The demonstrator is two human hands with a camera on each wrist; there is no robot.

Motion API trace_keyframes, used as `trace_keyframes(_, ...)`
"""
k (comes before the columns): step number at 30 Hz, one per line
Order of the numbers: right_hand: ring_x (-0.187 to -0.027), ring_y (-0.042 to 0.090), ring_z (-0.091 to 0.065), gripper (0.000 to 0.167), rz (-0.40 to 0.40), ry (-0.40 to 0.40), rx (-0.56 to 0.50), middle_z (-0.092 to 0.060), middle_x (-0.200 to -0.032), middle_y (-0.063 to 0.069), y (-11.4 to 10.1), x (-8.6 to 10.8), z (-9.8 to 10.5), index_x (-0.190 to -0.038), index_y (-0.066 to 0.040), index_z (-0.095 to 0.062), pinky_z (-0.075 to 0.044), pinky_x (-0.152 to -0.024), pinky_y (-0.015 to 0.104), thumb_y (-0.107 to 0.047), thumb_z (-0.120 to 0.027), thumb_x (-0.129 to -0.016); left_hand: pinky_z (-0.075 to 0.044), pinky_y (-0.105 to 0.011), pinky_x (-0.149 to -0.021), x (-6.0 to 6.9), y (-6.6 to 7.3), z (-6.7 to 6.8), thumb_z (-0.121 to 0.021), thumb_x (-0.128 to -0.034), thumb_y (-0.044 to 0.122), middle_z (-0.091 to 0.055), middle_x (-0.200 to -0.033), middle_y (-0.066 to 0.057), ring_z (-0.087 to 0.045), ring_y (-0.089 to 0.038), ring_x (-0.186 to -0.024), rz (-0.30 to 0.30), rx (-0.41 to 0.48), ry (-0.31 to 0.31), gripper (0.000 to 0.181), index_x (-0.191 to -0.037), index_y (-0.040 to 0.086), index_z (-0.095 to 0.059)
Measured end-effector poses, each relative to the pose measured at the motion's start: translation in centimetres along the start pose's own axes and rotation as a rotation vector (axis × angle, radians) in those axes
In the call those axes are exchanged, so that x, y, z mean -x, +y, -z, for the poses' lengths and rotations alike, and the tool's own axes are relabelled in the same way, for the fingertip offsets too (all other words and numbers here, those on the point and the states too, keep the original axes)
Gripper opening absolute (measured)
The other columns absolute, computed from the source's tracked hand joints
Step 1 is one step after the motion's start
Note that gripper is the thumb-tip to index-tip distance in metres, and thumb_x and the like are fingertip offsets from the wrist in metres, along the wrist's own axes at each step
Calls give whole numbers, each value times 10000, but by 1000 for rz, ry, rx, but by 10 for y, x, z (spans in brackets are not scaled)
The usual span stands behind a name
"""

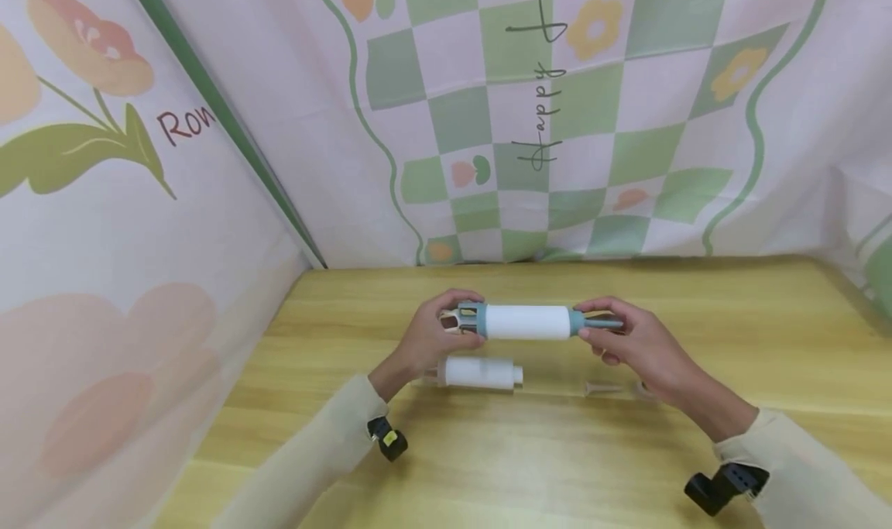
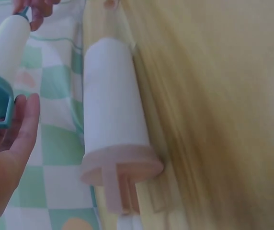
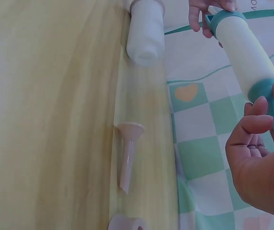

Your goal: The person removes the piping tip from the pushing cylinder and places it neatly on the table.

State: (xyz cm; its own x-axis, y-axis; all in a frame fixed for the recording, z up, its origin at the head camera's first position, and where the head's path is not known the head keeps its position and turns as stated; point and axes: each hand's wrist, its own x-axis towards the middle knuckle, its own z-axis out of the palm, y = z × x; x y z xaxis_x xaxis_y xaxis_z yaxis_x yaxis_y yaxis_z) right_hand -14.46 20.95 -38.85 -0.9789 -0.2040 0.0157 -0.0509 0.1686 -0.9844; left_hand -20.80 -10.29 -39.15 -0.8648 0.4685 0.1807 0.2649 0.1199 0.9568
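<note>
Now the left hand [image 1: 429,334] clamps its fingers on the teal collar [image 1: 482,321] of the white filling tube [image 1: 527,322], above the wooden table [image 1: 550,467]; the right hand's [image 1: 641,345] pinch its teal nozzle [image 1: 603,323]; I think both should grip gently, keeping one straight line

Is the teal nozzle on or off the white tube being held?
On: the teal nozzle meets the white tube with no visible gap, by the right hand. Whether it is tight, I cannot tell.
</note>
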Motion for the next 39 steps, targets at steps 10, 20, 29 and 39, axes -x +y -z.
trace_keyframes(10, -795, 199, -621, 457, 52, -36, -5, -626, -1030, 169, 1, 17, -1, -1438, 15, -408, -532, -597, 300, -209, -527, -1058, -595, -380, -757, 16, 1, -12, -808, -775, -21, -629, -1140, -107, -647, -231, -814, -77, -11, 2, 505, -1240, 86, -642)
trace_keyframes(20, -901, 258, -639, 403, 87, -17, 25, -635, -1032, 196, 7, 22, -5, -1366, 90, -431, -563, -717, 334, -208, -417, -1095, -584, -371, -779, 23, -4, -19, -807, -767, -29, -609, -1208, -95, -613, -248, -924, -105, -11, 13, 528, -1254, 72, -632)
trace_keyframes(29, -899, 216, -637, 425, 24, 43, 87, -639, -1040, 175, 6, 25, -9, -1337, 72, -468, -564, -738, 339, -253, -506, -1066, -580, -367, -778, 29, -3, -22, -807, -783, 15, -613, -1198, -91, -624, -225, -942, -128, -34, 6, 501, -1246, 93, -632)
trace_keyframes(39, -843, 206, -620, 337, 58, 50, 44, -629, -991, 163, 7, 28, -12, -1269, 73, -503, -547, -682, 301, -191, -518, -1061, -575, -375, -802, 31, -7, -24, -806, -768, 2, -619, -1221, -95, -606, -195, -968, -95, -61, 21, 529, -1257, 96, -627)
